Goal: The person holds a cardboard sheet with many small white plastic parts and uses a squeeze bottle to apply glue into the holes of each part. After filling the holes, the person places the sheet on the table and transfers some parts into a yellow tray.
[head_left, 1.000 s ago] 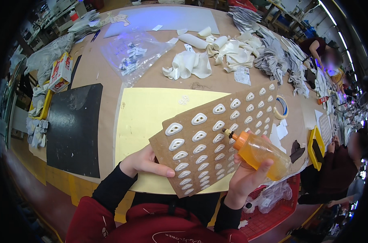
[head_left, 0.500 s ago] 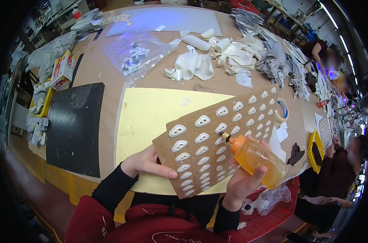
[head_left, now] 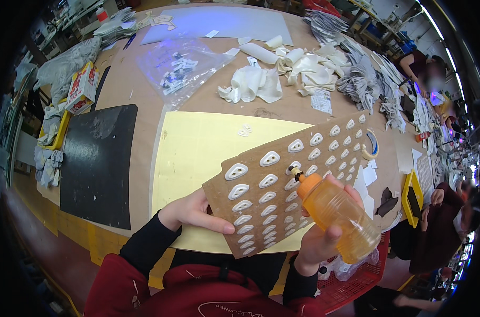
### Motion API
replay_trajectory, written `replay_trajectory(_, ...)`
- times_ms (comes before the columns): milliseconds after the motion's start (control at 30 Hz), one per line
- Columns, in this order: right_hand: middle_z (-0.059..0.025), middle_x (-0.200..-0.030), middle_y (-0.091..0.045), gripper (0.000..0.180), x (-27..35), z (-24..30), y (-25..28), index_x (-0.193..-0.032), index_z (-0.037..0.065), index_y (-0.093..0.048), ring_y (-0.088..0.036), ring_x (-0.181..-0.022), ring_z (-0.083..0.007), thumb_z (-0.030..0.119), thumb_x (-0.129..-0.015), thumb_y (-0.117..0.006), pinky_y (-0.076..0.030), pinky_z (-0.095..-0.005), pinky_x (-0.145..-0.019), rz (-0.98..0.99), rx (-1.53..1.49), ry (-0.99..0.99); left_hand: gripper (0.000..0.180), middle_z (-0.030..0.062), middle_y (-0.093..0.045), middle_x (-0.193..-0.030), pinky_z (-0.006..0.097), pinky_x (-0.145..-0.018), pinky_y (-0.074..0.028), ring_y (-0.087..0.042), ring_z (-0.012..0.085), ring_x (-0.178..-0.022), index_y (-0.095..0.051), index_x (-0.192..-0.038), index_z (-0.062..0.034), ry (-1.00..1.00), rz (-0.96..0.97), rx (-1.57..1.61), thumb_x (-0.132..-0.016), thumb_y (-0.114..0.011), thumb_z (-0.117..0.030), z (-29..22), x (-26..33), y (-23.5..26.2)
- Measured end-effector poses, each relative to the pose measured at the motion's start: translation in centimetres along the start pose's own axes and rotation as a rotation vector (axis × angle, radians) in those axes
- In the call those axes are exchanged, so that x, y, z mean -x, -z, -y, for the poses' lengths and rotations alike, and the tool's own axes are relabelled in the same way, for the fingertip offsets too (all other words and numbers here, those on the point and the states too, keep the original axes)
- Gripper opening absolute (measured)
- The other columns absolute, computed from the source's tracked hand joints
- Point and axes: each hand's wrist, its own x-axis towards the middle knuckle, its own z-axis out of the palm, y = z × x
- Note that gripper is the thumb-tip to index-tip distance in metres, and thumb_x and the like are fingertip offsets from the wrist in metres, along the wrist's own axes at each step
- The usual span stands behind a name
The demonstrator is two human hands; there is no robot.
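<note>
My left hand (head_left: 200,213) grips the lower left edge of a brown cardboard sheet (head_left: 253,171), thumb on top and fingers underneath. The sheet is tilted above the table and carries rows of small white rounded pieces (head_left: 268,180), each with holes. In my right hand (head_left: 320,245) is a squeeze bottle (head_left: 343,214) of amber liquid with an orange cap. Its dark, narrow tip points at one of the white pieces near the sheet's middle; whether it touches cannot be told. Beneath the sheet lies a pale yellow board (head_left: 184,158), with a few loose white pieces (head_left: 244,130) on it.
A black board (head_left: 97,169) lies at left. Beyond are a plastic bag of labels (head_left: 179,71), white material pieces (head_left: 255,84) and grey stacks (head_left: 359,79). A tape roll (head_left: 371,144) sits right of the sheet, a red basket (head_left: 356,290) below. Other people work at right.
The bottle has swung to a steeper tilt, its base lower and further right, with the tip at a similar spot. The sheet has shifted slightly right, still in my left hand.
</note>
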Motion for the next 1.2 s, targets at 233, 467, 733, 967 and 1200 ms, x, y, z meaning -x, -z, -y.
replay_trajectory(233,-0.0248,-0.108,-0.053,0.080,-1.0,1.1,0.0,-0.116,-0.004,-0.038,-0.054,-0.100,-0.0293,0.055,-0.069,-0.065,-0.048,-0.0387,-0.082,0.010,-0.020,-0.099,0.074,0.0131,-0.049,-0.120,0.031,-0.091,-0.037,-0.045,0.0192,-0.111,-0.034,-0.127,0.0017,-0.007,-0.001,0.001,-0.066,-0.074,-0.013,0.0,0.1,0.0)
replay_trajectory(467,-0.0250,-0.108,-0.053,0.076,-1.2,0.8,0.5,-0.116,-0.004,-0.039,-0.055,-0.098,-0.0287,0.052,-0.072,-0.064,-0.049,-0.0366,-0.081,-0.012,0.001,-0.061,0.073,0.0127,-0.050,-0.119,0.030,-0.091,-0.038,-0.045,0.0189,-0.110,-0.035,-0.126,0.0016,-0.010,0.001,-0.004,-0.066,-0.075,-0.013,0.2,0.0,0.0)
replay_trajectory(733,-0.0239,-0.103,-0.056,0.074,-0.5,0.6,1.2,-0.114,-0.004,-0.041,-0.056,-0.095,-0.0288,0.052,-0.072,-0.064,-0.049,-0.0358,-0.078,0.003,-0.036,-0.130,0.071,0.0121,-0.051,-0.118,0.030,-0.090,-0.038,-0.046,0.0184,-0.108,-0.038,-0.124,0.0014,0.000,-0.012,0.009,-0.065,-0.075,-0.011,0.3,0.2,0.0)
replay_trajectory(967,-0.0226,-0.107,-0.054,0.077,-0.8,1.0,1.1,-0.119,0.001,-0.038,-0.059,-0.079,-0.0245,0.063,-0.075,-0.051,-0.048,-0.0262,-0.052,-0.035,-0.342,-0.399,0.071,0.0120,-0.051,-0.118,0.030,-0.090,-0.038,-0.046,0.0186,-0.108,-0.038,-0.125,0.0015,0.019,-0.020,0.003,-0.065,-0.074,-0.011,-0.2,0.3,-0.2)
replay_trajectory(1200,-0.0221,-0.111,-0.052,0.075,-2.2,0.2,-0.4,-0.122,0.001,-0.035,-0.059,-0.071,-0.0239,0.060,-0.078,-0.049,-0.046,-0.0277,-0.051,-0.098,-0.225,-0.260,0.073,0.0125,-0.049,-0.119,0.030,-0.091,-0.037,-0.045,0.0189,-0.110,-0.035,-0.126,0.0020,-0.001,-0.010,-0.004,-0.066,-0.075,-0.012,-0.1,0.1,-0.1)
